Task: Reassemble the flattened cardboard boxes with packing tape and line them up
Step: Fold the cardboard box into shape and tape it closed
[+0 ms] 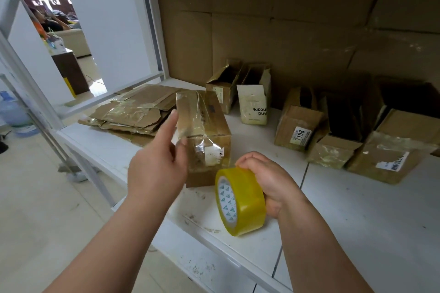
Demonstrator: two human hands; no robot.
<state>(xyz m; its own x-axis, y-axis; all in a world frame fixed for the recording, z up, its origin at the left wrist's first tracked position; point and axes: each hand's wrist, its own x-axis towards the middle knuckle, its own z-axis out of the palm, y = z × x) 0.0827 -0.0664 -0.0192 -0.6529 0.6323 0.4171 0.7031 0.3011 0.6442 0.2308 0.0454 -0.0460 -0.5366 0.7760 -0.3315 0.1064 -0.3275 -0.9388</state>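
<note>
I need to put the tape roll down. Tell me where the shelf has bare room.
Bare shelf lies right of the tape roll, in front of the labelled boxes. A smaller patch lies between the taped box and the 7108 box. It is crowded along the back row and at the left, where the flattened boxes lie.

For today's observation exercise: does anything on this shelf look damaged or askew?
Yes. The brown cardboard box labelled 7108 leans crookedly with crumpled flaps, and the flattened brown cardboard pile has torn, ragged edges.
</note>
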